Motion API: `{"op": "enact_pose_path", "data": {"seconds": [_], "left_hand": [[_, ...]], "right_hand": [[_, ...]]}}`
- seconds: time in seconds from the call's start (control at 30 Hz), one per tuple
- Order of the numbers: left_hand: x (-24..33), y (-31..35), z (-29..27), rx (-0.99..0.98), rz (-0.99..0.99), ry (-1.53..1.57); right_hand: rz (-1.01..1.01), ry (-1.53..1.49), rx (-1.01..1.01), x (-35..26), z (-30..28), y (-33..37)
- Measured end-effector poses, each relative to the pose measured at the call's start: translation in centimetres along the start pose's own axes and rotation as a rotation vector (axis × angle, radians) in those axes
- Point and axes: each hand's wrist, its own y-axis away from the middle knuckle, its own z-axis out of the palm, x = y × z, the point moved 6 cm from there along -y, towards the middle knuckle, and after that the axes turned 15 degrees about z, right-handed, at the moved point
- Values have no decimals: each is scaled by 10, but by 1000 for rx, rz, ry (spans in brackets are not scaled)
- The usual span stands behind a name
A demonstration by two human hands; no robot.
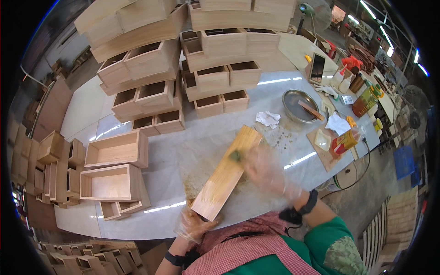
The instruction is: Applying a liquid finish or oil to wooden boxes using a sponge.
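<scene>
A long, narrow wooden box (227, 174) lies slantwise before me, one broad face up and wetter and yellower toward its far end. My left hand (197, 223), in a thin clear glove, is closed round its near end. Over the far half, my right hand (268, 172) is smeared by motion. Its fingers press a small dark green pad (235, 156) on the wood. Brownish wet smears and crumbs mark the tabletop (160, 176) around the box. A crumpled white tissue (268, 119) lies beyond it.
Stacked wooden drawer boxes (156, 94) rise at the back, and more boxes (107, 183) sit at left. To the right are a round metal pan (300, 118) with a wooden stick across it, a red-and-yellow tub (344, 141), a phone (317, 68) and several bottles.
</scene>
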Motion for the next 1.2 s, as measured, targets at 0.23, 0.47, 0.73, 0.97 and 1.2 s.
{"op": "enact_pose_path", "data": {"seconds": [0.23,0.47,0.73,0.97,1.2], "left_hand": [[4,-1,-3,-73,-31,-263],[4,3,-1,6,100,-80],[-23,-3,-11,-158,245,-521],[-26,0,-13,-48,93,-536],[-36,2,-10,-184,103,-593]], "right_hand": [[163,250,106,44,9,-26],[-11,237,66,43,16,-22],[-324,-188,-384,-117,27,26],[-15,-25,-87,6,37,-13],[-238,-25,-768,-132,32,27]]}}
